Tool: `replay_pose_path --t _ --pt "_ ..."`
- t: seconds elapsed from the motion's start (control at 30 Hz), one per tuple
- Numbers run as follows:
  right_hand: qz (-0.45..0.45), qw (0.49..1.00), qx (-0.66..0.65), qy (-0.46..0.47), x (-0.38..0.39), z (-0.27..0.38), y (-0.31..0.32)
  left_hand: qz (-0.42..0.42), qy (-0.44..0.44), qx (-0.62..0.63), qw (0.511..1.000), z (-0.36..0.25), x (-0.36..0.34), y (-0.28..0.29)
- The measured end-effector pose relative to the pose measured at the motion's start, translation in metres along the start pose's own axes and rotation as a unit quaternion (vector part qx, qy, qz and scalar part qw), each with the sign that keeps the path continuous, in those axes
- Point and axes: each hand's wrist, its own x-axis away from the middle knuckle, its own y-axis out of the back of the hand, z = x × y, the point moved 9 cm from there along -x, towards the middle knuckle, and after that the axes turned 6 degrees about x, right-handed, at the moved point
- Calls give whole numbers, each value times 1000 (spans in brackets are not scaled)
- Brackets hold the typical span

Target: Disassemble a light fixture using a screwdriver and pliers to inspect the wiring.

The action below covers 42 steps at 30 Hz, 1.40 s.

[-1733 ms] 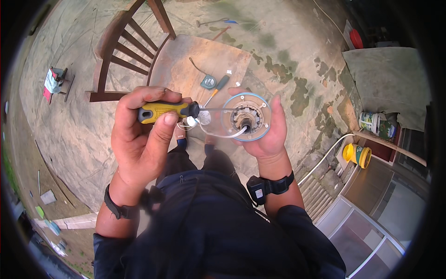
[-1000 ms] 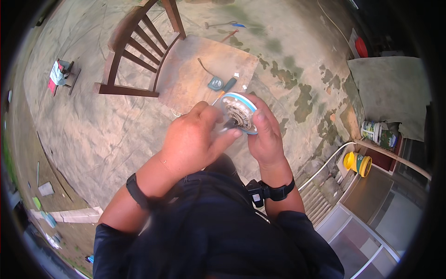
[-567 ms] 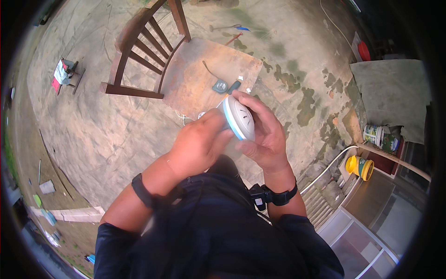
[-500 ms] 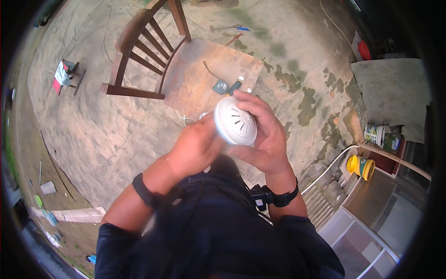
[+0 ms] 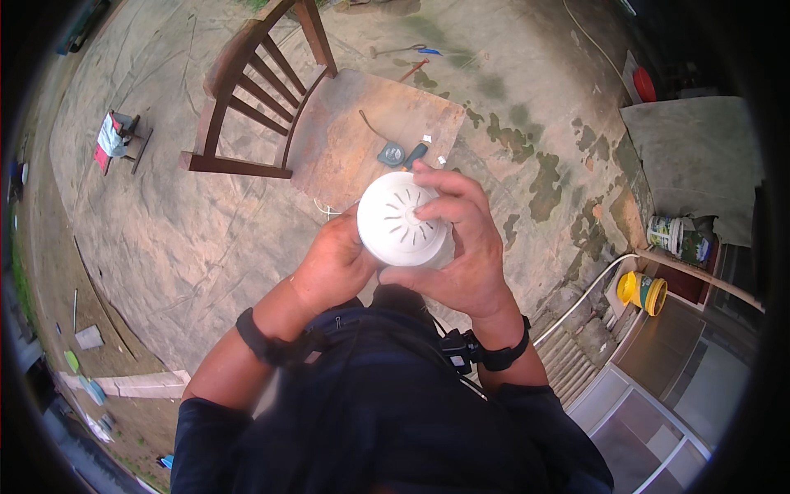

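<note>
Between my hands is a round white smoke detector (image 5: 391, 226), its slotted face turned up toward me. My left hand (image 5: 329, 259) is closed on its left edge, and those fingertips are hidden beneath it. My right hand (image 5: 469, 247) holds the right side, with a fingertip on the centre of the face and the thumb by the lower rim. Just beyond, a tape measure (image 5: 392, 154) and a dark-handled tool (image 5: 416, 154), perhaps a screwdriver, lie on the seat of a wooden chair (image 5: 329, 136). A bit of white wire (image 5: 327, 207) shows at the seat's near edge.
Small white pieces (image 5: 427, 138) lie on the chair seat. Past it, a hammer-like tool (image 5: 414, 70) rests on the stained concrete floor (image 5: 510, 90). A small stool with cloth (image 5: 115, 136) stands far left. At right are a yellow bucket (image 5: 650, 295) and a white hose (image 5: 588, 288).
The smoke detector has shifted slightly left and tilted so its slotted face points more toward me. My right fingers have moved from its upper edge onto the face.
</note>
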Motion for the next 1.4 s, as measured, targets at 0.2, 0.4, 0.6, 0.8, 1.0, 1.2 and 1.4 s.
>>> replay_pose_path --t 0.2,0.4,0.6,0.8,1.0,1.2,1.4 --pt "-14 1000 -11 24 5 -5 -2 -4 -18 -37 999 -1 2 2" --pt "9 999 -24 -42 -3 -3 -4 -3 -39 -100 994 -12 1 2" --pt "59 997 -18 -34 -1 -5 -9 33 -23 -136 990 -27 2 -8" --pt "41 994 -67 -76 7 -16 -11 35 4 -201 979 -22 3 -12" --pt "38 964 -181 -189 15 -30 -16 44 26 -202 978 -35 3 -15" --pt "22 950 -198 -239 15 -40 -21 -20 32 -259 965 -34 -2 -12" --pt "-40 943 -199 -264 22 -57 -18 -39 65 -281 957 -34 -11 -14"
